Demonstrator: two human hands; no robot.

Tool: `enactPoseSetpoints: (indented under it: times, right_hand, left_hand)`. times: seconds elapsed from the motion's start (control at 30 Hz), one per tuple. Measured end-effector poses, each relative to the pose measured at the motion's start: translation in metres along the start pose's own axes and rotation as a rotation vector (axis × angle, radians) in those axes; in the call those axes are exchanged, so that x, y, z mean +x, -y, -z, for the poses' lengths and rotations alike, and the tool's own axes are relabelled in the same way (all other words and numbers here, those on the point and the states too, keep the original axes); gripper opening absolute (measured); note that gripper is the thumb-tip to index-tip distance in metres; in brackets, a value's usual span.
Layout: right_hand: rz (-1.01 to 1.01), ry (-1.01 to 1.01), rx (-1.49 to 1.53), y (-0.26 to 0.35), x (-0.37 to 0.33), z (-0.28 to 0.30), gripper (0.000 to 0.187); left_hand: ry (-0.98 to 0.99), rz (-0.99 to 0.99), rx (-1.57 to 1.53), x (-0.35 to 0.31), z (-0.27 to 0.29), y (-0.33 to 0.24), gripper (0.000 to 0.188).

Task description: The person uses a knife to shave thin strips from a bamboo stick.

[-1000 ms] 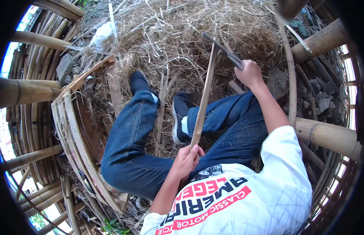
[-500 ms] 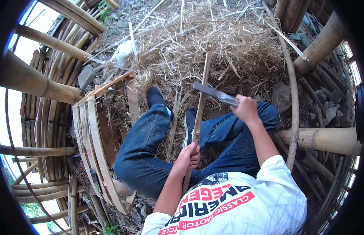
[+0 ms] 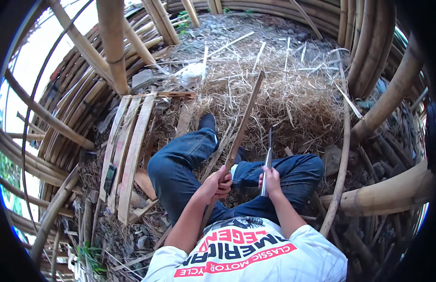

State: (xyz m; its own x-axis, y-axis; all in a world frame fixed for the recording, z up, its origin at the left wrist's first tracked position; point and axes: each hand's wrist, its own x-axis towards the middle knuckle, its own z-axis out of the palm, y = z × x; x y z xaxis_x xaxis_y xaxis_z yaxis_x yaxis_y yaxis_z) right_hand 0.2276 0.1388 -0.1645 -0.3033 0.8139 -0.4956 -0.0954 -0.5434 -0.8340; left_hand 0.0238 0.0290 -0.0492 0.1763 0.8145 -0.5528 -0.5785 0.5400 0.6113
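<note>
Over the jeans (image 3: 178, 162), the left hand (image 3: 218, 184) clasps a wooden stick (image 3: 246, 115), the right hand (image 3: 271, 181) a long knife (image 3: 268, 160); likely trimming, next needing edge against wood.

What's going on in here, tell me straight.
A person sits on the ground, knees bent. The left hand grips a long, narrow strip that slants up and away; the right hand holds a bladed tool, apart from the strip. Straw-like shavings lie ahead, and wooden slats stand at the left.
</note>
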Motion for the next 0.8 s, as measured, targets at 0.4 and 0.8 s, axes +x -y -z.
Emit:
enactPoseSetpoints:
  times: [0.4, 0.8]
  right_hand:
    - [0.105, 0.05, -0.021, -0.006, -0.04, 0.005, 0.013]
    - [0.315, 0.129, 0.118, 0.028, -0.093, 0.0, 0.028]
  left_hand:
    - [0.018, -0.178, 0.156, -0.037, -0.02, -0.027, 0.047]
    - [-0.015, -0.164, 0.278, -0.031, -0.002, -0.003, 0.041]
